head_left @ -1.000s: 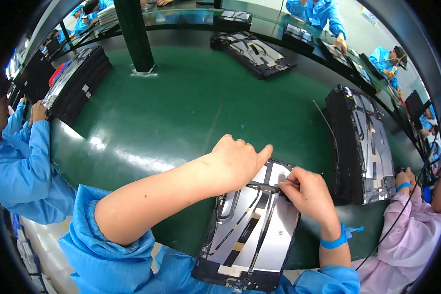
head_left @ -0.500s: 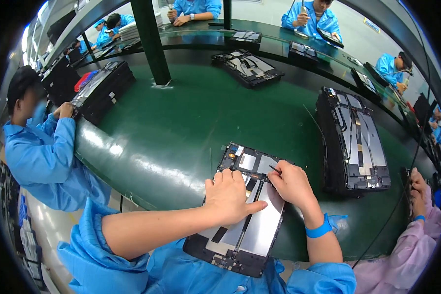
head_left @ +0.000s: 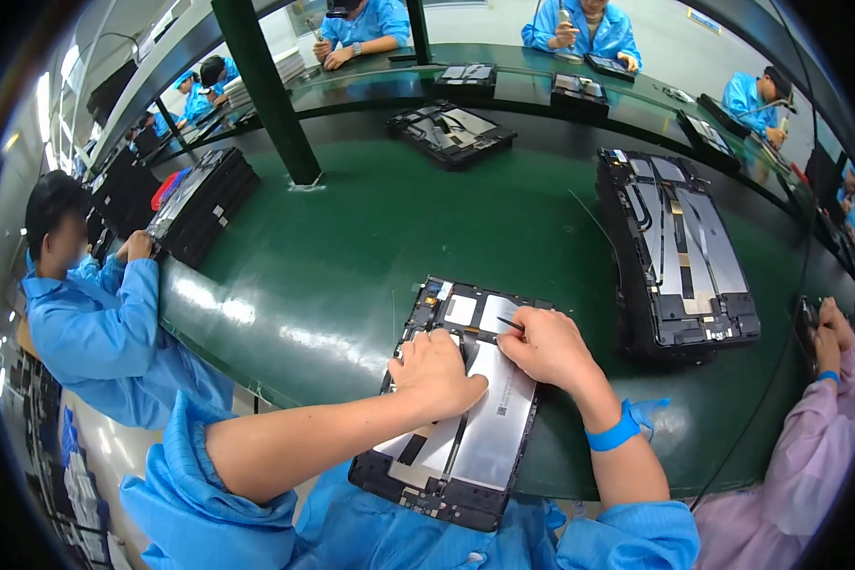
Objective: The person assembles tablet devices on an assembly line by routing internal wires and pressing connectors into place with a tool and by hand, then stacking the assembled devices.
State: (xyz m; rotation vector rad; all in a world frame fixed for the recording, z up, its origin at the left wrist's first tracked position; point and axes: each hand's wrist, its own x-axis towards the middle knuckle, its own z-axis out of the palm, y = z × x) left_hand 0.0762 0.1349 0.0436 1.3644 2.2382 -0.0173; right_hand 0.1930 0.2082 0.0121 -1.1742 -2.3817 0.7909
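An opened tablet (head_left: pixel 515 389) with a black frame, silver inner panels and dark ribbon cables lies slanted before me at the near table edge. My left hand (head_left: pixel 437 372) rests across its left middle part, fingers forward and slightly bent, thumb pointing right over a silver panel. Over the tablet's upper right part, my right hand (head_left: pixel 546 350) pinches a thin dark pointed tool (head_left: pixel 511 324). Its tip points left over the silver plates near the top; whether it touches them I cannot tell. A blue band (head_left: pixel 616 432) circles my right wrist.
A tall stack of opened tablets (head_left: pixel 689 247) stands to the right, another stack (head_left: pixel 199 204) far left. One more opened unit (head_left: pixel 451 133) lies farther back by a green post (head_left: pixel 268 95). People work around the green table (head_left: pixel 351 223); a pink sleeve (head_left: pixel 807 446) is close on my right.
The view has shifted slightly, moving most of the scene leftward. My left thumb has drawn in toward the hand, baring more of the silver panel. My right hand still grips the tool.
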